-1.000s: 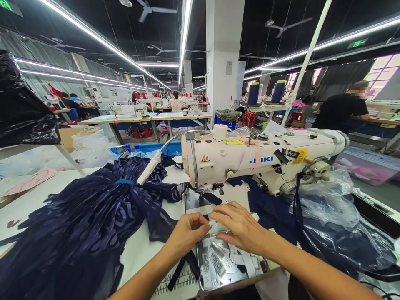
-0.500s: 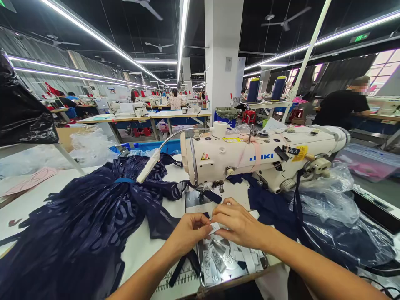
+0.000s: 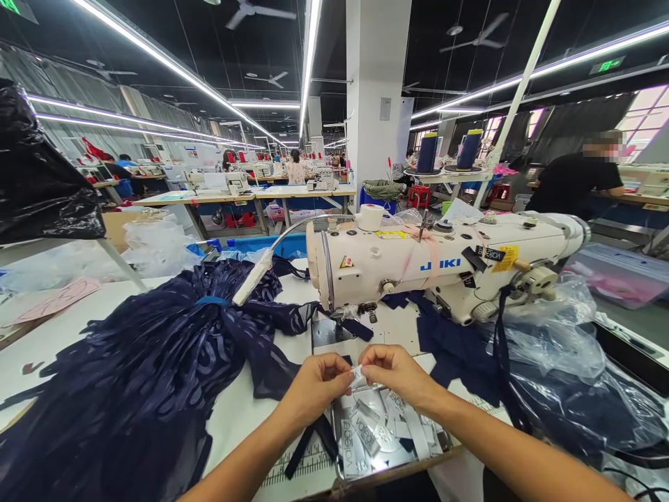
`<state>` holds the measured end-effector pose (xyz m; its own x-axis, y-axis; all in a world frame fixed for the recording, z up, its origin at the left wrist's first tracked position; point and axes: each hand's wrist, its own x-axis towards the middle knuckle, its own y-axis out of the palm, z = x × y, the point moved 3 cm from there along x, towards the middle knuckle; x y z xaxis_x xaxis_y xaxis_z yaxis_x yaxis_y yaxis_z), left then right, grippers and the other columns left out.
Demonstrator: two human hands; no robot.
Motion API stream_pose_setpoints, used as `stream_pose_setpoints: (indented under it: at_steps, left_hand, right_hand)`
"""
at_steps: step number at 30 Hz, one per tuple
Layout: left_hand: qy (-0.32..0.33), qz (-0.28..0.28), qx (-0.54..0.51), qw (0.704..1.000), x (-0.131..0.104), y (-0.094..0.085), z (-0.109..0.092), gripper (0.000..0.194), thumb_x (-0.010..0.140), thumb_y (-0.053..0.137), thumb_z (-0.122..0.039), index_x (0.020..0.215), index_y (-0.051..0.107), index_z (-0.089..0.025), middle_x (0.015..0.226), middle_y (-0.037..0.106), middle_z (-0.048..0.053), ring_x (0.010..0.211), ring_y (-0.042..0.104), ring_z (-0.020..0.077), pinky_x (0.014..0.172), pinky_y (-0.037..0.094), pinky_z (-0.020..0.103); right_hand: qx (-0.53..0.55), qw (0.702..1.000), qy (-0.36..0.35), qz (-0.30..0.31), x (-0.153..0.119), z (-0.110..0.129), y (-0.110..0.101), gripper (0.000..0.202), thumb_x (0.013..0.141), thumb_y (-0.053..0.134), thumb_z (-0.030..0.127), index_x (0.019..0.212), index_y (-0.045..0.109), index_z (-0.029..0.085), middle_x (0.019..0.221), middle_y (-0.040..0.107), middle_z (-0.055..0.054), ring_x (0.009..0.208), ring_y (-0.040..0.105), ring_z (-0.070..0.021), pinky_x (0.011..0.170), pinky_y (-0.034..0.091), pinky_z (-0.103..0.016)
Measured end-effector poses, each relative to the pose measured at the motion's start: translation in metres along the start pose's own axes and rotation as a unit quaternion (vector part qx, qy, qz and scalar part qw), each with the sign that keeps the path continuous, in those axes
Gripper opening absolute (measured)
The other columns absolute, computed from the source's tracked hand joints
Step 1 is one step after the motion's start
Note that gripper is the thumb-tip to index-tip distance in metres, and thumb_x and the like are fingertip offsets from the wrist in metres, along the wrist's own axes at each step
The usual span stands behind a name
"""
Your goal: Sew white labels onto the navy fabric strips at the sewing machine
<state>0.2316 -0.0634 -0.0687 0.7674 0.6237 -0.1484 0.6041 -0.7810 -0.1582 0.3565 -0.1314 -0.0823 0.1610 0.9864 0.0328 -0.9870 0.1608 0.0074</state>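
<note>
Between my two hands is a small white label [image 3: 357,378], pinched at either end. My left hand [image 3: 320,385] grips its left side with thumb and forefinger. The fingertips of my right hand [image 3: 394,375] close on its right side. Just below lies a shiny metal tray [image 3: 384,460] strewn with loose labels [image 3: 360,436], several printed "valege". Beyond my hands stands a white JUKI sewing machine [image 3: 387,261], a dark navy strip [image 3: 358,329] lying beside its needle area.
A big gathered bundle of navy sheer fabric [image 3: 146,362] covers the left of the table. Navy cloth pieces [image 3: 454,348] and a clear plastic bag [image 3: 564,362] lie at the right. A bendable lamp [image 3: 254,275] hangs left of the machine head. A person in black [image 3: 569,174] sits far right.
My right hand has shifted its grip on the label, its fingers drawing back to the right edge so more of the label shows. My left hand stays nearly in place.
</note>
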Motion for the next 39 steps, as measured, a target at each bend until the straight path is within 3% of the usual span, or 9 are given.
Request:
stream_pose_setpoints:
  at_steps: [8,10,14,18,24,27,30,35,39]
  left_hand:
    - [0.067,-0.026,0.126,0.989,-0.003,-0.004,0.002,0.021,0.068,0.058,-0.032,0.079,0.063,-0.015,0.069,0.064,0.003,0.063,0.055,0.0148,0.059,0.038,0.026]
    - [0.164,-0.087,0.250,0.950,-0.006,-0.005,-0.001,0.027,0.067,0.060,-0.025,0.092,0.062,-0.017,0.080,0.066,0.004,0.073,0.057,0.0184,0.068,0.039,0.032]
    - [0.377,-0.187,0.426,0.801,-0.017,0.003,-0.011,0.022,0.072,0.057,-0.020,0.093,0.060,-0.017,0.077,0.065,0.003,0.070,0.059,0.0174,0.074,0.033,0.037]
    - [0.422,-0.219,0.448,0.757,-0.020,0.011,-0.015,0.010,0.076,0.054,-0.018,0.083,0.061,-0.018,0.070,0.063,0.000,0.065,0.058,0.0141,0.072,0.031,0.034]
    - [0.401,-0.194,0.434,0.783,-0.017,-0.003,-0.015,0.017,0.077,0.055,-0.025,0.091,0.060,-0.018,0.076,0.064,0.002,0.071,0.058,0.0160,0.073,0.037,0.033]
    - [0.297,-0.160,0.443,0.831,-0.007,-0.026,-0.012,0.022,0.080,0.049,-0.027,0.096,0.058,-0.015,0.084,0.064,0.006,0.079,0.059,0.0181,0.071,0.043,0.030]
    - [0.175,-0.113,0.521,0.828,0.003,-0.038,-0.008,0.022,0.083,0.041,-0.022,0.089,0.060,-0.014,0.088,0.064,0.008,0.085,0.058,0.0214,0.075,0.043,0.034]
    - [0.081,-0.051,0.621,0.778,0.015,-0.024,0.001,0.021,0.080,0.049,-0.024,0.093,0.060,-0.012,0.092,0.064,0.013,0.089,0.057,0.0294,0.080,0.037,0.044]
    - [0.062,-0.066,0.548,0.831,0.021,-0.016,0.009,0.011,0.075,0.052,-0.021,0.077,0.059,-0.014,0.079,0.063,0.008,0.080,0.056,0.0245,0.078,0.034,0.040]
  right_hand:
    - [0.034,0.999,0.011,-0.034,0.001,-0.004,-0.003,0.014,0.064,0.061,0.027,0.061,0.056,0.015,0.053,0.050,0.004,0.053,0.044,-0.0091,0.057,0.033,-0.024]
    - [0.050,0.997,0.025,-0.049,0.001,-0.005,-0.003,0.015,0.063,0.062,0.029,0.060,0.056,0.015,0.052,0.050,0.004,0.053,0.044,-0.0088,0.058,0.033,-0.024]
    - [0.072,0.995,0.036,-0.065,-0.001,-0.003,0.000,0.016,0.063,0.062,0.030,0.059,0.056,0.015,0.051,0.049,0.005,0.053,0.043,-0.0084,0.061,0.034,-0.024]
    - [0.075,0.995,0.030,-0.064,-0.001,-0.003,0.005,0.015,0.063,0.060,0.028,0.059,0.055,0.015,0.051,0.049,0.005,0.054,0.044,-0.0088,0.061,0.034,-0.024]
    - [0.058,0.995,0.029,-0.077,-0.001,-0.002,0.002,0.017,0.061,0.060,0.031,0.060,0.054,0.016,0.052,0.048,0.005,0.054,0.042,-0.0093,0.059,0.033,-0.024]
    - [0.012,0.994,0.014,-0.109,0.000,-0.002,-0.013,0.019,0.060,0.059,0.034,0.060,0.054,0.016,0.053,0.048,0.004,0.055,0.042,-0.0107,0.059,0.032,-0.026]
    - [-0.056,0.987,-0.015,-0.152,0.004,-0.004,-0.032,0.020,0.058,0.057,0.036,0.058,0.053,0.016,0.056,0.048,0.003,0.057,0.043,-0.0123,0.062,0.033,-0.028]
    - [-0.170,0.964,-0.085,-0.185,0.005,-0.006,-0.049,0.016,0.063,0.050,0.033,0.057,0.051,0.018,0.061,0.050,0.000,0.063,0.046,-0.0150,0.066,0.036,-0.029]
    - [-0.205,0.955,-0.108,-0.183,0.002,-0.009,-0.053,0.015,0.066,0.048,0.030,0.058,0.049,0.018,0.064,0.049,-0.001,0.066,0.046,-0.0157,0.067,0.036,-0.029]
